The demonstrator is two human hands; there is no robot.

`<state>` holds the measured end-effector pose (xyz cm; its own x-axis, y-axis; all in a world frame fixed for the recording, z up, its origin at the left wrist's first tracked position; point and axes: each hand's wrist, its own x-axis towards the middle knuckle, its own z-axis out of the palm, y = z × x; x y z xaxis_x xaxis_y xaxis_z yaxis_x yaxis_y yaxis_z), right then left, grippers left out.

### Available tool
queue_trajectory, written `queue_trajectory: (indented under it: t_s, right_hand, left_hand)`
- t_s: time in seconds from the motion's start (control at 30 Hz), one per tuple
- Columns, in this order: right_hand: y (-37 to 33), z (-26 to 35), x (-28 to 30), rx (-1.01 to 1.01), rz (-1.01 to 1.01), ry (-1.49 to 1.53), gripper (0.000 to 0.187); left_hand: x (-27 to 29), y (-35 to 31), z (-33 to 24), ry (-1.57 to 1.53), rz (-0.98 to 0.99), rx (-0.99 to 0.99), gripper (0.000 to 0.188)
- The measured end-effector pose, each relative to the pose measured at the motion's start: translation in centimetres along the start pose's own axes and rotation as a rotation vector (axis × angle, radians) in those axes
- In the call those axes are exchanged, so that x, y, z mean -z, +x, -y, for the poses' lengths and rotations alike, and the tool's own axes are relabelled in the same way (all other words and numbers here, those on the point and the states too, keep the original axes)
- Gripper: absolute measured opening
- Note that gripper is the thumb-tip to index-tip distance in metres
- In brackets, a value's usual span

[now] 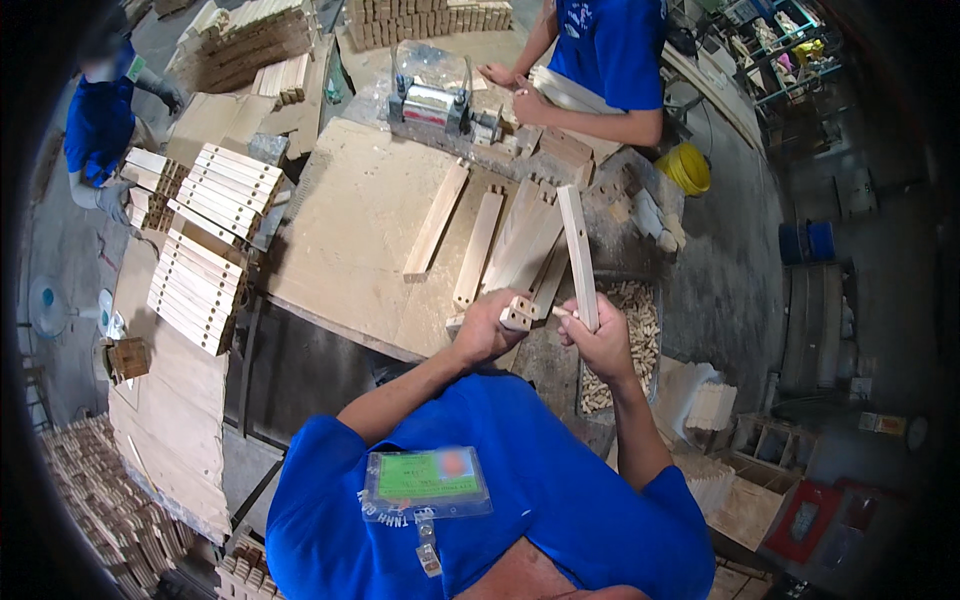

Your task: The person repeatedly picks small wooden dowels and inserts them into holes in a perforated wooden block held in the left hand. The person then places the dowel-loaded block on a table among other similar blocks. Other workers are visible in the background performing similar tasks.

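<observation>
My left hand (485, 330) is closed round a pale wooden block (517, 315) with drilled holes in its end; the rest of it is hidden. Close by on the right, my right hand (603, 345) grips a long wooden bar (577, 240) that points away from me. A small wooden dowel (560, 312) pokes out from its fingertips toward the drilled end, apart from it. Beyond both hands lie several bars, among them one wooden bar (480, 245) and a wider stack (520, 235), some with dowels standing out of their far ends.
A tray of loose dowels (632, 330) stands beside my right forearm. The cardboard-covered table (340, 230) carries a small machine (430, 105) at the back. Drilled bars (195, 285) lie in rows at left. Two co-workers in blue stand across, near a yellow bucket (685, 168).
</observation>
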<state>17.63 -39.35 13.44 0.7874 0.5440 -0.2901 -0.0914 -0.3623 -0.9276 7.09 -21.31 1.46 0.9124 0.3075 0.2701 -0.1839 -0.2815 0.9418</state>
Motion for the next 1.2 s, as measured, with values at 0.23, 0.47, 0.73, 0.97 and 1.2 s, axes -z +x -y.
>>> queue_trajectory:
  t_s: [0.23, 0.47, 0.73, 0.97, 1.2]
  right_hand:
    - [0.5, 2.0, -1.0, 0.371, 0.001, -0.528, 0.014]
    - [2.7, 3.1, -2.0, 0.538, 0.201, -0.657, 0.015]
    - [3.5, 5.8, -2.0, 0.485, 0.418, -0.828, 0.014]
    - [3.3, 5.5, -2.7, 0.433, 0.349, -0.898, 0.014]
    - [2.9, 5.0, -2.6, 0.119, 0.17, -0.607, 0.018]
  left_hand:
    - [-0.1, 0.0, 0.2, 0.019, -0.014, 0.01, 0.047]
    - [-0.2, 0.5, -0.3, -0.045, 0.004, -0.013, 0.038]
    - [-1.3, -0.3, 1.6, 0.026, 0.032, -0.086, 0.04]
    - [-1.9, 0.1, 1.3, 0.016, -0.012, -0.175, 0.037]
    - [-1.0, 1.0, -0.3, 0.001, -0.046, -0.096, 0.035]
